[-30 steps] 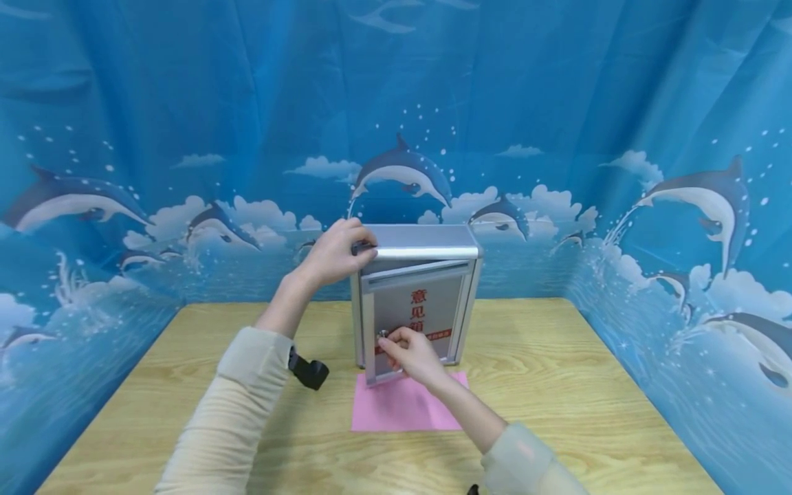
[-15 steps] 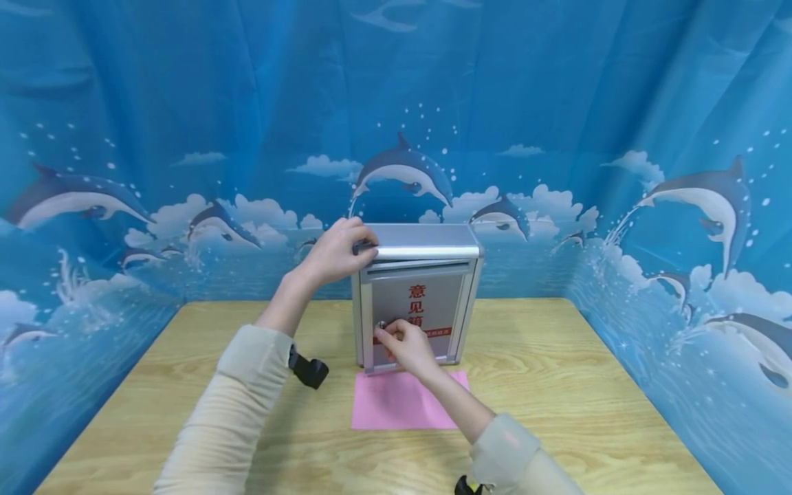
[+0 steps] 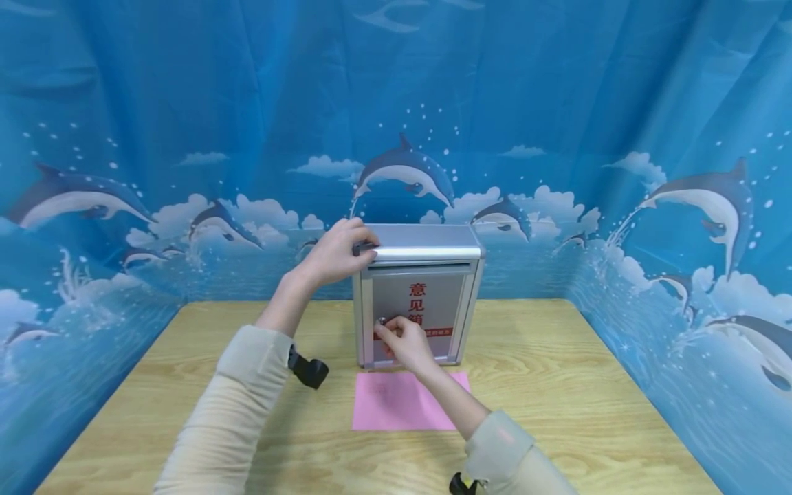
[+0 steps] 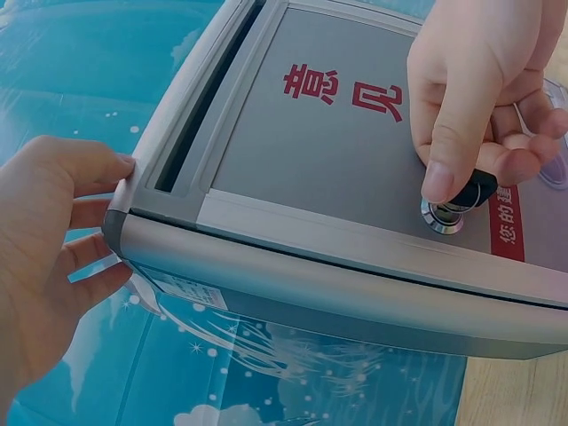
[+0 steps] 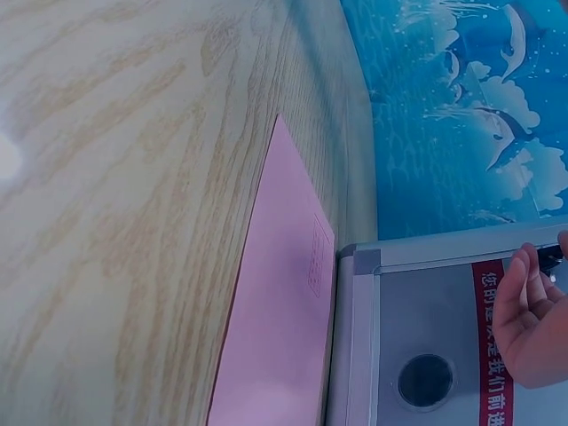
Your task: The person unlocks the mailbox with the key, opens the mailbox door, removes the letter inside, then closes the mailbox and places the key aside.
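Observation:
A silver metal suggestion box with red Chinese lettering stands upright on the table, its front door flush with the frame. My left hand holds the box's upper left corner, thumb on the front edge and fingers round the side. At the door's left side, my right hand pinches a black-headed key between thumb and index finger. The key sits at the round chrome lock; its blade is hidden. Flat before the box lies a pink paper piece, with faint red print near one corner.
The wood-grain table carries the box near its back edge. Blue dolphin-printed curtains enclose the back and both sides. A round window shows low on the door. Black wrist camera mounts stick out from the sleeves.
The door has swung inward from ajar to flush with the box frame, pushed by my right hand at the key. My left hand has stayed on the corner.

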Tool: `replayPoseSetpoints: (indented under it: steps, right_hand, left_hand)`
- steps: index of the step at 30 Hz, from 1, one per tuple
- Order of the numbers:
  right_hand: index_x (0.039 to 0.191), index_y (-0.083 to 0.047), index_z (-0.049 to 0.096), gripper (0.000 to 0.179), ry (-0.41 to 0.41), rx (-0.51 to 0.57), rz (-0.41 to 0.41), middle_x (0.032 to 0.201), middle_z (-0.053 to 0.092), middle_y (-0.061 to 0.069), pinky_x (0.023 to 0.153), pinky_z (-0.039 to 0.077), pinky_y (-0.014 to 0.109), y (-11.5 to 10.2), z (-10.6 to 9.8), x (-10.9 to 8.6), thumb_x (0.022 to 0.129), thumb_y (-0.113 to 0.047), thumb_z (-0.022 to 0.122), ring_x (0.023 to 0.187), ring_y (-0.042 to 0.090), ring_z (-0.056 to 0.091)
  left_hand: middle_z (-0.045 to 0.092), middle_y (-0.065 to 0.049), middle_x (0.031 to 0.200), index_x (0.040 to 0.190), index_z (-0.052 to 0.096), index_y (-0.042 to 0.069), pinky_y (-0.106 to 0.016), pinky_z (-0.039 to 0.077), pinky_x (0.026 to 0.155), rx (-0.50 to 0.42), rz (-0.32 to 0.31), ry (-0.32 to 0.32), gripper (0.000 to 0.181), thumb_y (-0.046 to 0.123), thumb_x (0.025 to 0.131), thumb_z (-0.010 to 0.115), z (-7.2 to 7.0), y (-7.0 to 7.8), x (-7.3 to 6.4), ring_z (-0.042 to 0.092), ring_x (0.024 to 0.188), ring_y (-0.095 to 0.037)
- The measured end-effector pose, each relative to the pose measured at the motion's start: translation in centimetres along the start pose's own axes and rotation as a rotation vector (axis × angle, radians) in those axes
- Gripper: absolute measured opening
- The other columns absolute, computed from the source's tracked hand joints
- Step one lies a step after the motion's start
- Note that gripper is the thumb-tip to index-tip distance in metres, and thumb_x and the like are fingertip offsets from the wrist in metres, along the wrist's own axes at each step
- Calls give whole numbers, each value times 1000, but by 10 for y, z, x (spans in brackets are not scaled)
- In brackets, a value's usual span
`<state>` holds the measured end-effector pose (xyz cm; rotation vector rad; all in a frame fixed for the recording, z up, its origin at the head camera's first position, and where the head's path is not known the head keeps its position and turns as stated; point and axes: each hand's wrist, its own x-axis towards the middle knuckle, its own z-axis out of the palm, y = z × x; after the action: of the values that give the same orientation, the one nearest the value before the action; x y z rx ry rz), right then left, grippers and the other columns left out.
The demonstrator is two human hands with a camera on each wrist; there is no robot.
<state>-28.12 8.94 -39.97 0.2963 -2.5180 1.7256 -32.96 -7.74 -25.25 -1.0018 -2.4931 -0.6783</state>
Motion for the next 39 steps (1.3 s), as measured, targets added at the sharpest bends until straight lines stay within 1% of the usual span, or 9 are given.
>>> replayPoseSetpoints:
  steps: [6, 8, 11, 15, 19, 29, 33, 35, 39]
  right_hand:
    - [90, 1, 61, 29, 11, 15, 6, 60, 58, 4, 48, 51, 35, -2, 1, 0, 89, -28, 62, 51, 13, 56]
    - [90, 1, 61, 29, 15, 13, 7, 60, 59, 4, 47, 50, 31, -2, 1, 1, 89, -28, 62, 52, 15, 56]
    - [90, 1, 61, 29, 21, 7, 3, 60, 59, 5, 45, 48, 27, -3, 1, 1, 89, -29, 61, 53, 23, 58]
    - [92, 0, 60, 29, 28, -1, 14, 59, 58, 4, 44, 47, 26, -4, 3, 1, 91, -29, 59, 61, 39, 60]
    - [93, 0, 60, 29, 37, -1, 34, 60, 58, 3, 43, 47, 25, -4, 4, 1, 91, -29, 59, 65, 44, 60]
    - [93, 1, 61, 30, 55, -8, 25, 61, 59, 6, 45, 49, 29, -5, 6, 2, 91, -29, 58, 57, 35, 60]
    - [90, 0, 61, 28, 83, -88, -25, 59, 58, 4, 43, 46, 27, -6, 8, 2, 91, -28, 58, 46, 20, 54]
    - [88, -1, 61, 27, 97, -133, -52, 57, 56, 2, 42, 43, 26, -6, 8, 2, 91, -27, 58, 44, 13, 50]
    - [86, -2, 63, 28, 119, -184, -68, 57, 56, -1, 43, 41, 25, -6, 7, 1, 90, -30, 59, 45, 9, 48]
  left_hand:
    - [55, -6, 94, 103, 67, 6, -37, 38, 72, 1, 4, -2, 18, 14, 90, 57, 0, 0, 0, 43, 85, -21]
    - [55, -6, 94, 103, 67, 6, -37, 38, 72, 0, 7, -2, 18, 14, 90, 57, 0, 0, 0, 43, 85, -21]
    - [56, -6, 95, 103, 67, 6, -37, 38, 72, 2, 8, -1, 18, 14, 90, 57, 0, 0, 0, 44, 85, -21]
    - [56, -6, 95, 103, 67, 6, -37, 39, 73, 4, 8, 0, 18, 14, 90, 58, 0, 1, 1, 44, 85, -21]
    - [55, -6, 95, 104, 67, 6, -37, 39, 73, 3, 6, -2, 18, 14, 90, 58, 0, 1, 0, 44, 86, -21]
    - [56, -7, 96, 104, 66, 6, -38, 40, 73, 5, 4, 2, 18, 14, 90, 58, 0, 2, 0, 44, 86, -21]
    - [55, -7, 96, 104, 66, 6, -38, 39, 74, 9, 2, -7, 18, 15, 90, 58, 0, 2, 0, 44, 86, -22]
    - [55, -7, 96, 105, 66, 6, -38, 39, 73, 12, 2, -14, 19, 15, 89, 59, 0, 2, 0, 44, 86, -22]
    - [55, -7, 97, 105, 66, 6, -38, 39, 73, 19, 1, -18, 20, 14, 87, 62, -1, 2, 0, 43, 86, -22]
